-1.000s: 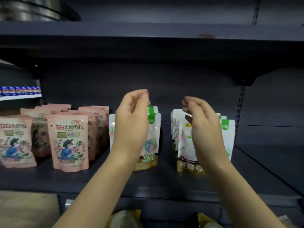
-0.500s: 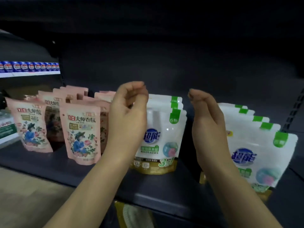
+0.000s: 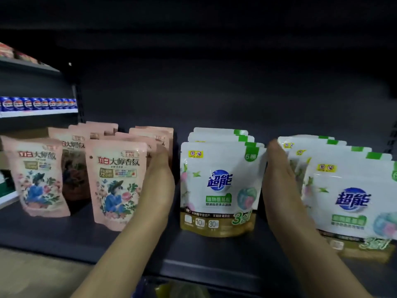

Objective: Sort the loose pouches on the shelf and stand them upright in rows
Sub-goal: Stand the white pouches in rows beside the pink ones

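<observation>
Upright pouches stand in rows on a dark shelf (image 3: 193, 261). Two rows of pink pouches (image 3: 118, 181) fill the left side. A middle row of white pouches (image 3: 217, 186) with green corners stands between my hands. A second white row (image 3: 343, 196) stands at the right. My left hand (image 3: 156, 186) is flat, fingers straight, in the gap between the pink row and the middle white row. My right hand (image 3: 279, 186) is flat in the gap between the two white rows, against the middle row's right edge. Neither hand grips a pouch.
A neighbouring shelf at the far left carries a row of blue cans (image 3: 38, 103). The shelf above (image 3: 193, 35) hangs low and dark overhead. A yellowish package (image 3: 171, 289) shows below the shelf's front edge. Bare shelf lies in front of the pouches.
Both hands dropped from pinching at the pouch tops and opened flat on either side of the middle white row. The view moved closer and lower.
</observation>
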Demonstrator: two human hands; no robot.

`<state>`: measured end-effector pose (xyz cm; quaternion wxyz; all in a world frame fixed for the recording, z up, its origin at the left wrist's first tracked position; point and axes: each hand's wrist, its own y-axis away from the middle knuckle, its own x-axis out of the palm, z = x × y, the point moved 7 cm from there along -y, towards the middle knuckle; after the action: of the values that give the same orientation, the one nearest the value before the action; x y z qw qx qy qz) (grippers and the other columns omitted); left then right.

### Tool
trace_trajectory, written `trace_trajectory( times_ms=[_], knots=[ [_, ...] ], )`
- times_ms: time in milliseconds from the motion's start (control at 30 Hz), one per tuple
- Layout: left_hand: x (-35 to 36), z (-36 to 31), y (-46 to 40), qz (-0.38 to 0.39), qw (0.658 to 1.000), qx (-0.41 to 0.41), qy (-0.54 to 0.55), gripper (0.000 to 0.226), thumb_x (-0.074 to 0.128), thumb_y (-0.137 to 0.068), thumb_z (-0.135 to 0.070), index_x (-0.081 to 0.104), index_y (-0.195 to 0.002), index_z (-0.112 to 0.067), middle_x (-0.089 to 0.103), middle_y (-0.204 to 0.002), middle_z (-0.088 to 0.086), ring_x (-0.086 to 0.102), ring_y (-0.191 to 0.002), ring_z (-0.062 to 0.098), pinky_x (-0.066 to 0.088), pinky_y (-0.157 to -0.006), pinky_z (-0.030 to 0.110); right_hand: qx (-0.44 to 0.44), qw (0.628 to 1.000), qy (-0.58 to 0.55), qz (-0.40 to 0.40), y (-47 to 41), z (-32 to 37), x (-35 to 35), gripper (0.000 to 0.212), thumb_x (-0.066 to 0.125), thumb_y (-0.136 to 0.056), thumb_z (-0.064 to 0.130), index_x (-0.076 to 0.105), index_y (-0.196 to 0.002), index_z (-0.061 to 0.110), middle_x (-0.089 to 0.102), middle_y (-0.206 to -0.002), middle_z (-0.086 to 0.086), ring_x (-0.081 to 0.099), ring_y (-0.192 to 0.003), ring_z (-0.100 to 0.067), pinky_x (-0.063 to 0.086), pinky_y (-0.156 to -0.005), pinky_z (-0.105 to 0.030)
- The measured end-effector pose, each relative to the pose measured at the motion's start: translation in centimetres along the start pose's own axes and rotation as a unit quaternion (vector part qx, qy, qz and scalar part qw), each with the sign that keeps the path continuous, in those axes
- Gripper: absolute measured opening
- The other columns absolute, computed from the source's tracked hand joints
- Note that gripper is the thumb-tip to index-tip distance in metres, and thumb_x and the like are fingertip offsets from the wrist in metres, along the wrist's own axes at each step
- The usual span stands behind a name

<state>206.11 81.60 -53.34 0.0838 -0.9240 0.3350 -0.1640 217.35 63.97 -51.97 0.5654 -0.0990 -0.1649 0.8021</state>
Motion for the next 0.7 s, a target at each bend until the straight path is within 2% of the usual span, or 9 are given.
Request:
trace_trajectory(
  times_ms=[67,100,167,233,300,400,467,533,700],
  knots=[
    [-0.3,2.3,0.0,0.013,0.999,-0.041,-0.010,0.077,0.031,-0.069,-0.085,0.053,-0.126,-0.038,0.052,-0.138,-0.011,0.046,-0.128,0.010,0.030,-0.112,0.042,0.021,0.999,-0.032,-0.002,0.3,-1.8,0.4,0.063,0.027,-0.080,0.069,0.051,-0.128,0.036,0.058,-0.129,0.019,0.048,-0.125,-0.007,0.039,-0.104,-0.037],
    [-0.5,3.6,-0.2,0.020,0.997,-0.068,-0.008,0.097,0.030,-0.055,-0.096,0.045,-0.133,-0.040,0.046,-0.143,-0.011,0.042,-0.132,0.011,0.028,-0.113,0.043,0.046,0.997,-0.064,-0.011,0.5,-2.7,0.6,0.052,0.027,-0.088,0.061,0.061,-0.114,0.031,0.068,-0.109,0.018,0.057,-0.113,-0.007,0.045,-0.093,-0.032],
    [-0.2,5.5,-0.2,0.045,0.992,-0.120,0.018,0.109,0.029,-0.048,-0.098,0.044,-0.135,-0.036,0.050,-0.140,-0.008,0.047,-0.127,0.014,0.033,-0.110,0.040,0.097,0.990,-0.101,-0.006,0.6,-4.7,0.9,0.057,0.026,-0.092,0.058,0.070,-0.088,0.021,0.073,-0.078,0.003,0.065,-0.087,-0.016,0.047,-0.079,-0.030],
    [0.6,6.1,0.4,0.079,0.981,-0.170,0.056,0.083,0.019,-0.074,-0.083,0.057,-0.121,-0.026,0.065,-0.120,0.000,0.061,-0.105,0.017,0.046,-0.094,0.035,0.137,0.984,-0.116,-0.006,0.4,-6.4,1.1,0.068,0.023,-0.088,0.065,0.071,-0.080,0.017,0.068,-0.075,-0.011,0.063,-0.072,-0.024,0.046,-0.076,-0.033],
    [1.4,6.6,1.0,0.116,0.966,-0.211,0.093,0.070,0.013,-0.090,-0.066,0.066,-0.100,-0.020,0.074,-0.099,0.008,0.065,-0.086,0.021,0.049,-0.077,0.034,0.191,0.973,-0.130,-0.026,0.3,-7.8,1.0,0.065,0.021,-0.091,0.063,0.068,-0.090,0.018,0.070,-0.090,-0.009,0.065,-0.086,-0.024,0.050,-0.087,-0.040],
    [1.8,7.2,0.9,0.150,0.958,-0.222,0.104,0.065,0.017,-0.094,-0.058,0.069,-0.088,-0.019,0.075,-0.081,0.010,0.066,-0.087,0.026,0.049,-0.081,0.037,0.227,0.965,-0.122,-0.036,0.1,-9.3,0.9,0.064,0.025,-0.091,0.062,0.066,-0.107,0.016,0.070,-0.104,-0.013,0.064,-0.101,-0.029,0.046,-0.100,-0.045],
    [1.9,7.4,0.4,0.160,0.961,-0.204,0.091,0.058,0.024,-0.097,-0.051,0.071,-0.097,-0.019,0.075,-0.093,0.011,0.068,-0.092,0.031,0.050,-0.088,0.040,0.231,0.965,-0.116,-0.044,0.2,-9.7,0.8,0.054,0.030,-0.093,0.058,0.064,-0.105,0.018,0.071,-0.095,-0.010,0.065,-0.092,-0.025,0.051,-0.089,-0.039],
    [2.1,7.4,0.1,0.169,0.966,-0.179,0.084,0.047,0.031,-0.097,-0.042,0.072,-0.102,-0.017,0.073,-0.102,0.013,0.069,-0.096,0.032,0.050,-0.093,0.045,0.223,0.965,-0.134,-0.036,0.2,-9.8,0.7,0.042,0.035,-0.096,0.046,0.064,-0.089,0.018,0.070,-0.074,-0.005,0.064,-0.074,-0.021,0.049,-0.066,-0.031],
    [1.9,7.1,-0.1,0.156,0.971,-0.159,0.089,0.042,0.035,-0.097,-0.032,0.073,-0.099,-0.013,0.073,-0.098,0.017,0.071,-0.090,0.033,0.052,-0.090,0.046,0.204,0.962,-0.179,0.013,-0.2,-9.8,0.8,0.037,0.034,-0.090,0.020,0.069,-0.094,0.008,0.074,-0.074,-0.009,0.070,-0.061,-0.021,0.050,-0.052,-0.025]
  ],
)
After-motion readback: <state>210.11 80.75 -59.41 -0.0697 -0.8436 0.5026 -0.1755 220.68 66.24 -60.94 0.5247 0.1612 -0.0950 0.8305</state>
